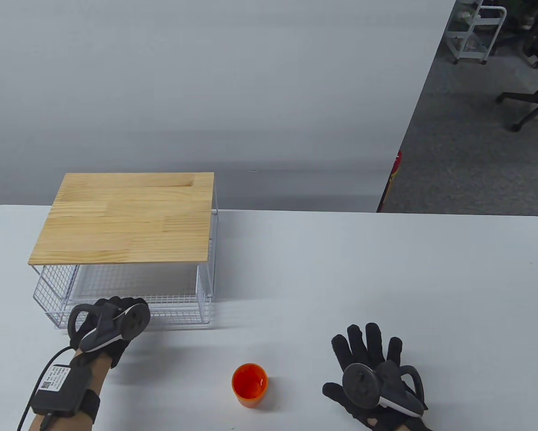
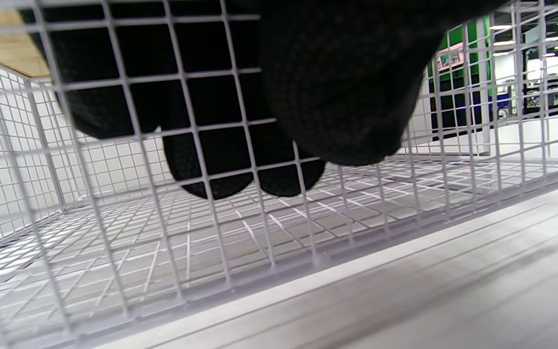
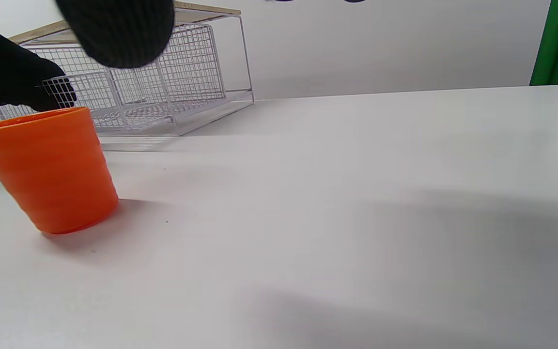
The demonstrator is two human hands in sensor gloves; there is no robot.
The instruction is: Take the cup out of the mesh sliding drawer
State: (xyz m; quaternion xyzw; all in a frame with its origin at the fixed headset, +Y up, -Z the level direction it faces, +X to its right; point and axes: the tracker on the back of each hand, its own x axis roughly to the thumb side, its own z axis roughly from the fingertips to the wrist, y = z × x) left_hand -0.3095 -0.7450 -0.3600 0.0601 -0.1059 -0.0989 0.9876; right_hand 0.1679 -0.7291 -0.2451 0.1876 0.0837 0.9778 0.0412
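Observation:
The orange cup (image 1: 249,384) stands upright on the white table, out of the drawer, between my hands; it also shows in the right wrist view (image 3: 49,169). The white mesh drawer (image 1: 179,307) sits under a wooden top (image 1: 125,217) at the left and looks empty inside (image 2: 259,228). My left hand (image 1: 116,307) grips the drawer's front wall: the fingers (image 2: 221,179) hang inside the mesh and the thumb (image 2: 347,97) is outside. My right hand (image 1: 368,354) lies flat on the table with the fingers spread, right of the cup and holding nothing.
The table (image 1: 341,278) runs bare to the right of the rack. Its far edge meets a grey wall. Beyond the right side are an office chair (image 1: 531,105) and a white cart (image 1: 475,29) on the floor.

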